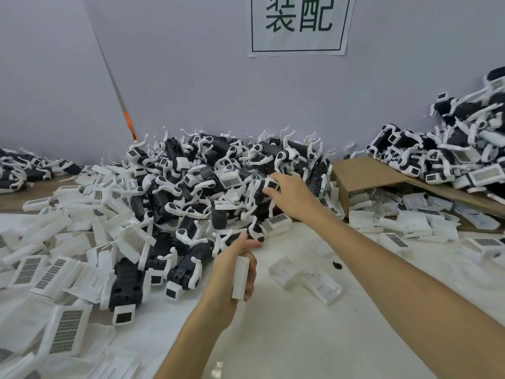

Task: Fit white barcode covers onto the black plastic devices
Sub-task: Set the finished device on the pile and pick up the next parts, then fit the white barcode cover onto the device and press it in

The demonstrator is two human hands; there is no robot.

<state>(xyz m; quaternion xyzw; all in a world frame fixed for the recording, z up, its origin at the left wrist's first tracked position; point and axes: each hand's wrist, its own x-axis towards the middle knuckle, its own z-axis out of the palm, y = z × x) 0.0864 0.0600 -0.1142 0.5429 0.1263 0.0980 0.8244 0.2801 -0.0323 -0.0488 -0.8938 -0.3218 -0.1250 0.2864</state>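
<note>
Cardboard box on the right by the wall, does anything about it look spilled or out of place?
Yes. The cardboard box lies tipped on its side, open mouth facing the table, and white covers spill out of it in a loose heap. A pile of devices rests on top of it.

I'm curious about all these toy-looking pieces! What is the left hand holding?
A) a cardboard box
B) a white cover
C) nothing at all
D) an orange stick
B: the left hand has its fingers curled round a white cover, while the right hand pinches a black device on the pile.
</note>
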